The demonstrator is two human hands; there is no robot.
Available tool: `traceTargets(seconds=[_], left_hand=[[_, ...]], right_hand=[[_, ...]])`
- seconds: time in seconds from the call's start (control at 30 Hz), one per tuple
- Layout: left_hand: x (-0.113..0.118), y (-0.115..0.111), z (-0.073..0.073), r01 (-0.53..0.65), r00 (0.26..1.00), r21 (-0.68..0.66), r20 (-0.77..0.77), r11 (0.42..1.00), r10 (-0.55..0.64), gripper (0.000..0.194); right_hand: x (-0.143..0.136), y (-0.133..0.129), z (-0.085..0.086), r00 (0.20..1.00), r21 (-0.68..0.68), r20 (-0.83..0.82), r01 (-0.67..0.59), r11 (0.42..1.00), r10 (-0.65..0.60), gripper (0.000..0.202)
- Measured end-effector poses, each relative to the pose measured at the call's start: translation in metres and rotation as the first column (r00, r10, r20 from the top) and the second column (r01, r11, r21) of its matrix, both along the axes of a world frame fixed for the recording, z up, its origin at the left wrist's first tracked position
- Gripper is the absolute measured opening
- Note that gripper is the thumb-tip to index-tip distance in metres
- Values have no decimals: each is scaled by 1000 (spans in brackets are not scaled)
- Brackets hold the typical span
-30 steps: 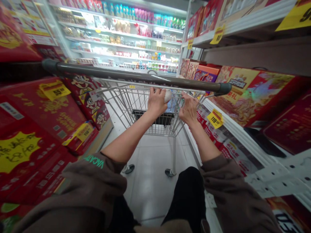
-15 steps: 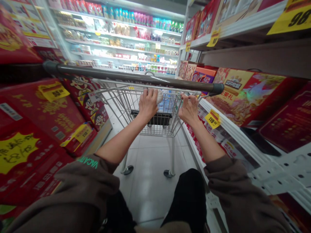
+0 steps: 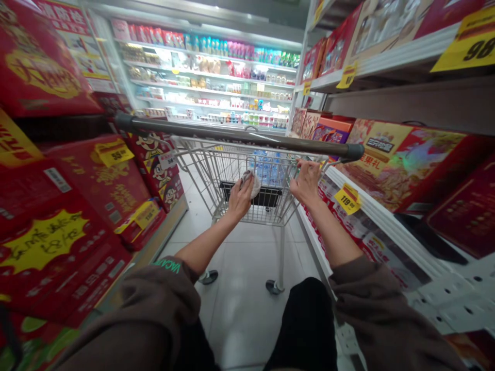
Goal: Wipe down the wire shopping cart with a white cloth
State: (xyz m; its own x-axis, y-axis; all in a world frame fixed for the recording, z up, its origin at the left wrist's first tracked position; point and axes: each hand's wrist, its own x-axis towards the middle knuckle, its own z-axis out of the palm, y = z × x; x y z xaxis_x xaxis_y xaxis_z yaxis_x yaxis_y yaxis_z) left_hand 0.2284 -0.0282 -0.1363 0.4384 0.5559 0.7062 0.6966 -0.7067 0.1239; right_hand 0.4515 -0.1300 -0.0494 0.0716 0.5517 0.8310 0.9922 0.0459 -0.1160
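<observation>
Showing a crumpled pale cloth (image 3: 254,186) gripped in the left hand (image 3: 240,198), with fingers bent over its near side. Bunched, hence without a clear long axis; situated at the fingertips, in front of a black panel (image 3: 266,197) on the rear of a shopping cart (image 3: 232,146). Impossible to tell whether touching the panel or just short of it. Note the panel's long axis, crosswise from left to right.

Compare the right hand (image 3: 307,181), placed up and to the right of the cloth, at the upper right rear of the wire basket; bent at the fingers, but not clear whether closed on a wire or on something small. Nearer to the cloth: the left.

Bounded above in the view by the handle bar (image 3: 240,135), and beyond the wires by blue bottles (image 3: 266,167). Hemmed in at right by a shelf (image 3: 386,228) close beside the right hand; at left, farther off, by stacked red boxes (image 3: 93,180). Open below, over the floor (image 3: 243,257), between cart and legs.
</observation>
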Motion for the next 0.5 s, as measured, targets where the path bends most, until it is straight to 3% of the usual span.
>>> traceTargets(seconds=[0.07, 0.17, 0.27, 0.5], left_hand=[[2, 0, 9, 38, 999, 80, 16, 996, -39, 73], [13, 3, 38, 61, 993, 229, 89, 972, -84, 75], [20, 9, 51, 31, 987, 245, 147, 969, -69, 74], [-2, 21, 0, 50, 987, 169, 144, 984, -75, 70]], right_hand=[[-1, 1, -1, 1000, 15, -6, 3, 1000, -3, 49], [-2, 2, -3, 1000, 39, -23, -6, 999, 7, 48], [-2, 2, -3, 1000, 49, -31, -5, 999, 7, 49], [-1, 2, -2, 1000, 52, -18, 8, 999, -7, 46]])
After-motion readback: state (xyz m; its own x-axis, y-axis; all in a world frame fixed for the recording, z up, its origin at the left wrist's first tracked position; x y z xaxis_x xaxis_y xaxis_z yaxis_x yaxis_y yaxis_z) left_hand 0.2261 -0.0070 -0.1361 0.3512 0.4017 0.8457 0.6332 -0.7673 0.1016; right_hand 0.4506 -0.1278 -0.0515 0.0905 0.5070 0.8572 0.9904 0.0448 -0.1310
